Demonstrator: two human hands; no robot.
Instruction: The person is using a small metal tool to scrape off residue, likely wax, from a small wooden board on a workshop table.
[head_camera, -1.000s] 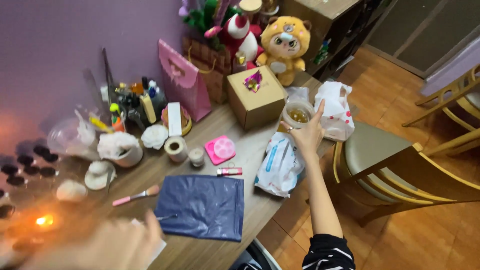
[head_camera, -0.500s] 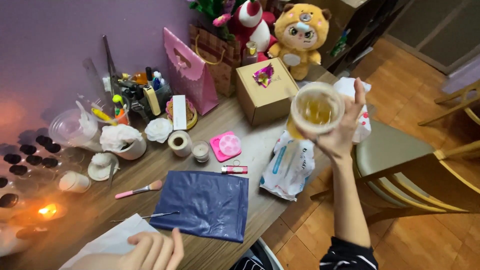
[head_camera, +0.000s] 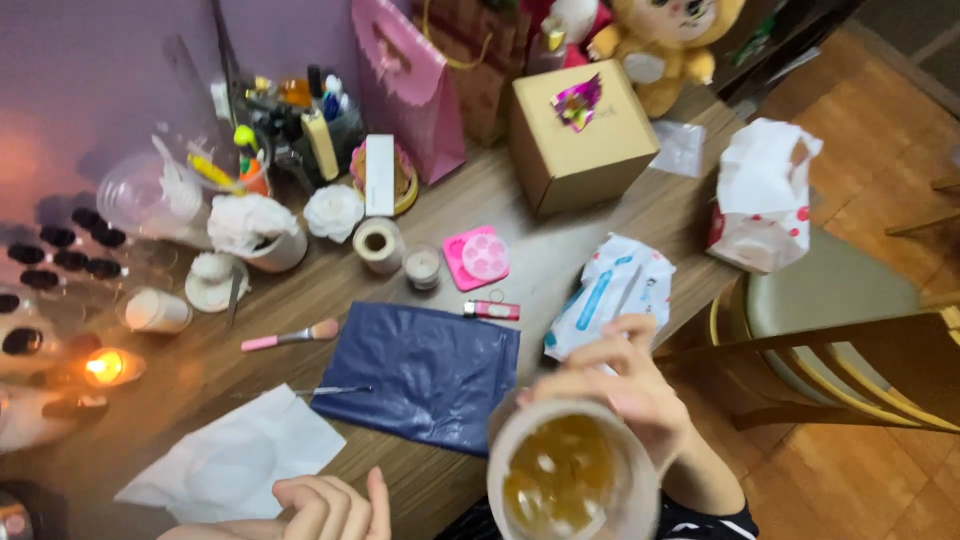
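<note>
My right hand (head_camera: 625, 385) grips a clear plastic cup (head_camera: 570, 470) of amber drink with ice, held close below the camera at the table's near edge. My left hand (head_camera: 320, 505) rests with curled fingers at the bottom edge, holding nothing, just beside a white paper sheet (head_camera: 235, 460). A dark blue plastic pouch (head_camera: 420, 370) lies on the wooden table (head_camera: 600, 225) between the two hands.
On the table: a cardboard box (head_camera: 580, 135), pink gift bag (head_camera: 405, 80), white wipes pack (head_camera: 610, 295), pink round case (head_camera: 477, 257), makeup brush (head_camera: 290, 338), lit candle (head_camera: 105, 367), cluttered pots and cups at left. A white bag (head_camera: 765, 195) sits on a chair (head_camera: 830, 320) at right.
My right hand lifted the cup from beside the box on the far right and brought it toward me, close under the camera. My left hand stayed at the near edge.
</note>
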